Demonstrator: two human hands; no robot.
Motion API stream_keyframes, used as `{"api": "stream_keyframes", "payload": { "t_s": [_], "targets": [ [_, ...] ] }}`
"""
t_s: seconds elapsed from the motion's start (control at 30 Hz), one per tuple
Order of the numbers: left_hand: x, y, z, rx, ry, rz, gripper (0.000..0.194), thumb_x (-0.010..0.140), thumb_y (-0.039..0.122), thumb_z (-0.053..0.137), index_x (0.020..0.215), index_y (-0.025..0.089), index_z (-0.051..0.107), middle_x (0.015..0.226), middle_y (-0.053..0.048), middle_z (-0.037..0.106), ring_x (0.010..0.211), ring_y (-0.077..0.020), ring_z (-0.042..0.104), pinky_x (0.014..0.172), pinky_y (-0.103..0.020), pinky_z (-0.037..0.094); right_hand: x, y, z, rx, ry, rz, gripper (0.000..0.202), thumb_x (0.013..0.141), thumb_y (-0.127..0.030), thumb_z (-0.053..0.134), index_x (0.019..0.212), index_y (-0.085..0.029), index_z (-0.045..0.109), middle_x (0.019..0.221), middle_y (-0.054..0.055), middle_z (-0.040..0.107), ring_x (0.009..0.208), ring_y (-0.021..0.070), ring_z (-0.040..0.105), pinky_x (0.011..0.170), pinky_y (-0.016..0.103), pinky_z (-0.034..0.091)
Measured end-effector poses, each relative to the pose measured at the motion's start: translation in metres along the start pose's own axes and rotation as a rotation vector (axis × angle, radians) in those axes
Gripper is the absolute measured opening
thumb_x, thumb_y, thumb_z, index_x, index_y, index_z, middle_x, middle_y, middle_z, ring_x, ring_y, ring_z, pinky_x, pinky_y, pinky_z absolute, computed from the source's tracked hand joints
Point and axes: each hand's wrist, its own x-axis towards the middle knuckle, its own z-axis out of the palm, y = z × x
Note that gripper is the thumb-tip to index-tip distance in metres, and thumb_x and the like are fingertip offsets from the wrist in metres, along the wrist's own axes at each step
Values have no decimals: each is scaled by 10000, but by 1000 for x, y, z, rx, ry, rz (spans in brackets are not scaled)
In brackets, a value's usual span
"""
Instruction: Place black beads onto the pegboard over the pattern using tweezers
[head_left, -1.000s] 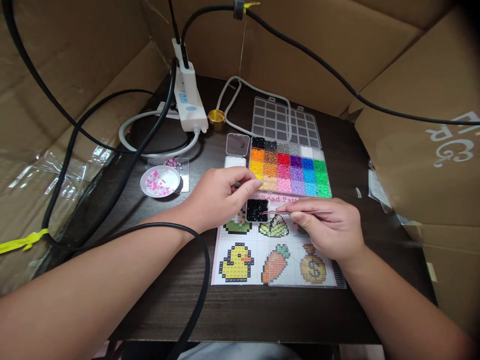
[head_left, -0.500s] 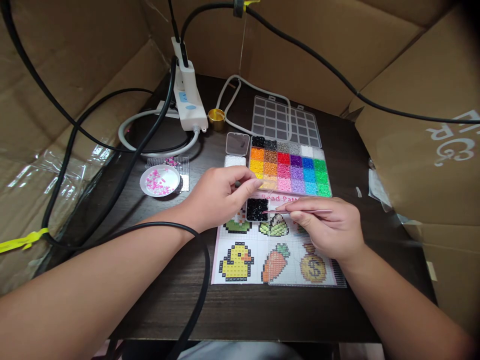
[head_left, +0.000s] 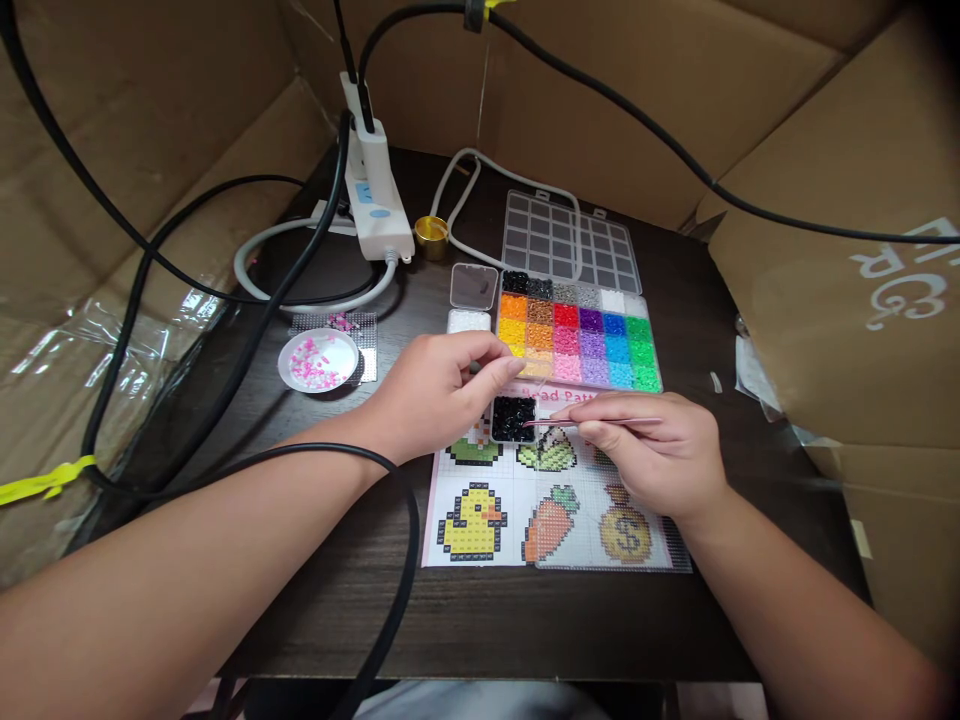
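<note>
My right hand (head_left: 660, 445) is closed around pinkish metal tweezers (head_left: 592, 422), held nearly level. Their tips reach into a small clear box of black beads (head_left: 514, 418). At the far side of that box, my left hand (head_left: 450, 385) pinches with thumb and forefinger, seemingly on its clear raised lid, though the lid is hard to make out. Beneath lies a bead pattern sheet (head_left: 480, 575) with a duck, a carrot and a money bag printed on it. A clear pegboard (head_left: 660, 555) covers the sheet's right part.
Behind my hands stands a sorted box of coloured beads (head_left: 577, 330), its divided lid (head_left: 566, 235) folded back. A small box of white beads (head_left: 469, 322) and a white dish with pink beads (head_left: 319, 360) are leftward. A power strip (head_left: 379, 200) and black cable (head_left: 409, 560) lie nearby.
Both hands hold nearly the same pose, with the tweezer tips still among the black beads. The whole view has shifted very slightly.
</note>
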Motion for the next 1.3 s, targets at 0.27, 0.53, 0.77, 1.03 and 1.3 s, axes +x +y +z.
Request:
{"api": "stream_keyframes", "payload": {
  "t_s": [0.27, 0.53, 0.77, 1.03, 1.3],
  "targets": [
    [1, -1, 0, 1, 1, -1, 304, 904, 420, 531, 803, 180, 688, 668, 27, 646, 587, -93, 528, 566, -235, 360, 0, 1, 0, 9, 8, 4, 187, 812, -117, 684, 897, -261, 768, 846, 6, 783, 656, 140, 719, 642, 264, 611],
    [1, 1, -1, 9, -3, -13, 292, 904, 399, 533, 794, 176, 685, 674, 27, 643, 607, -96, 541, 588, -236, 366, -4, 2, -6, 77, 92, 74, 206, 806, -113, 702, 899, -284, 771, 822, -17, 780, 603, 102, 690, 540, 192, 561],
    [3, 3, -2, 12, -10, -29, 294, 902, 389, 532, 776, 164, 674, 654, 26, 630, 597, -93, 533, 566, -222, 372, -4, 9, -19, 260, 17, 196, 99, 819, -209, 712, 864, -270, 775, 788, 7, 778, 585, 118, 679, 516, 208, 544],
    [3, 6, -3, 6, -36, -106, 325, 892, 441, 535, 801, 168, 687, 718, -3, 684, 641, -123, 578, 579, -229, 408, 4, 19, -29, 314, -135, 268, 127, 792, -313, 735, 826, -202, 787, 742, 64, 772, 632, 175, 711, 532, 246, 550],
    [4, 7, -4, 11, -48, -100, 340, 898, 446, 523, 813, 164, 693, 763, -18, 704, 675, -132, 595, 613, -237, 426, 7, 17, -27, 297, -276, 197, 124, 832, -245, 684, 844, -166, 778, 816, 82, 781, 676, 163, 725, 577, 242, 570]
  ]
}}
